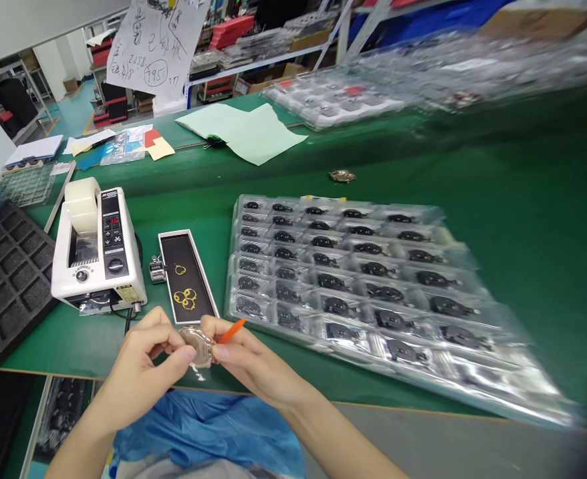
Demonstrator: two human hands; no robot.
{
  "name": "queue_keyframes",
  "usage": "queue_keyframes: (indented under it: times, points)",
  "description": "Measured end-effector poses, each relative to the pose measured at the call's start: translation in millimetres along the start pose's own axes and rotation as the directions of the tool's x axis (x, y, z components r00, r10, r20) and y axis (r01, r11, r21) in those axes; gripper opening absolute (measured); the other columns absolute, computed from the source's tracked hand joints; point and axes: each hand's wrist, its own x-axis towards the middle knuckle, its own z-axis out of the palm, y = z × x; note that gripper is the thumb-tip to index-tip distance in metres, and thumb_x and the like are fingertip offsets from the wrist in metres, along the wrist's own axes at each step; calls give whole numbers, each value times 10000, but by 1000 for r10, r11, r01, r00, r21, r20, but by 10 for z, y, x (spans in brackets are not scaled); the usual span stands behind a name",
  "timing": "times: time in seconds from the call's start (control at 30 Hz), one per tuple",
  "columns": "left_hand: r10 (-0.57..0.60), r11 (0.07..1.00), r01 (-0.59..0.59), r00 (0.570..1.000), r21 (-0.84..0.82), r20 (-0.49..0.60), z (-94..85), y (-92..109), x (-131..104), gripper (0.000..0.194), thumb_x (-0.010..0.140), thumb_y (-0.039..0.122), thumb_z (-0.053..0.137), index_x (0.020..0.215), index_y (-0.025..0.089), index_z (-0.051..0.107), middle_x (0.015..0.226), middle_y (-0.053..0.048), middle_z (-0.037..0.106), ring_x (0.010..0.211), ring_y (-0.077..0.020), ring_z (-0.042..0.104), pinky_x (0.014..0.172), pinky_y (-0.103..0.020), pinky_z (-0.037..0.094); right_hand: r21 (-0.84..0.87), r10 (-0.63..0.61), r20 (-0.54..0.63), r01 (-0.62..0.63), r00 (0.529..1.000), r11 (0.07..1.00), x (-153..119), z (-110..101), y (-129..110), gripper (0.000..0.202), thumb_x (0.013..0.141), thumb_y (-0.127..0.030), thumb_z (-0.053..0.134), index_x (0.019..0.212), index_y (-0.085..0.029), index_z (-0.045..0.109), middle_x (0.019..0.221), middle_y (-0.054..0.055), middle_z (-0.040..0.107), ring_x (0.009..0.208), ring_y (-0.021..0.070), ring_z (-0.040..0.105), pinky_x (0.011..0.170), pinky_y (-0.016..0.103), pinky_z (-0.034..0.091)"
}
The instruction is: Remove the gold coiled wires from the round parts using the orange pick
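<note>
Near the table's front edge, a round metallic watch-like part (199, 346) is held between both hands. My left hand (151, 362) pinches its left side, with a scrap of clear film hanging below the fingertips. The fingers of my right hand (246, 359) close on its right side, and an orange pointed stick (232, 330) juts up from between them. Just beyond the hands lies a white-rimmed black box (201, 273) with yellow rings (185, 299) inside.
A tape dispenser (96, 249) and a small metal counter (157, 269) stand at the left. Right of centre sits a large clear tray (318, 339) of dark parts. Another metallic part (342, 175) lies behind it. A black compartment tray (8, 266) is far left.
</note>
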Motion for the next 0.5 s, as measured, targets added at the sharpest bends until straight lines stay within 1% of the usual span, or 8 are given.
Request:
queue_keyframes:
  times: [0.13,0.3,0.4,0.5]
  points:
    - [1,1000,-1,1000,19,-12,-3,-4,9,247,876,247,573,637,184,574,741,21,413,671,-123,398,604,-239,326,-1,-7,8,7,1000,1000,4,-3,9,422,745,-539,742,689,-195,505,672,-32,464,652,124,396,642,252,311]
    - [10,994,-5,999,108,-49,49,-23,16,257,864,237,556,614,185,537,716,20,417,679,-131,430,596,-241,327,-20,-17,-5,17,1000,1000,4,4,35,415,756,-538,732,694,-197,504,674,-34,454,654,126,393,650,256,320]
    - [31,970,1,992,244,-126,79,-28,-4,243,850,220,565,620,187,495,729,22,436,667,-126,458,591,-242,334,-32,-28,-17,28,999,999,0,-2,64,409,772,-536,715,696,-198,498,677,-34,453,658,128,397,664,260,326]
    - [62,892,37,977,451,-203,26,-36,-57,273,859,268,606,637,191,468,708,35,447,587,-110,440,561,-251,316,-40,-29,-67,27,997,999,-10,-25,76,424,750,-553,728,697,-195,508,700,-22,479,688,139,428,681,266,332]
